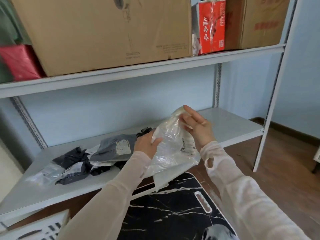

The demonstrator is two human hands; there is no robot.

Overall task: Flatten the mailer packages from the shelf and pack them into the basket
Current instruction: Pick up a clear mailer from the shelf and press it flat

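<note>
A grey metal shelf [225, 118] stands against a pale blue wall [103, 104], over a brown wood floor [285, 161]. A black marbled board [164, 213] lies below the hands. Cardboard boxes [103, 32] fill the upper level. The clear mailer [173, 144] is held up in the air between both hands, its long axis tilted, upper end by the right fingertips, lower end toward the board. The left hand [147, 142] clamps its left edge, thumb in front; the right hand [199, 127] pinches its top, other fingers spread. Dark mailers [97, 156] lie on the shelf, left of the left fingers. A white slotted basket [34, 229] sits at lower left.

Basket [34, 229] cut off bottom-left.
</note>
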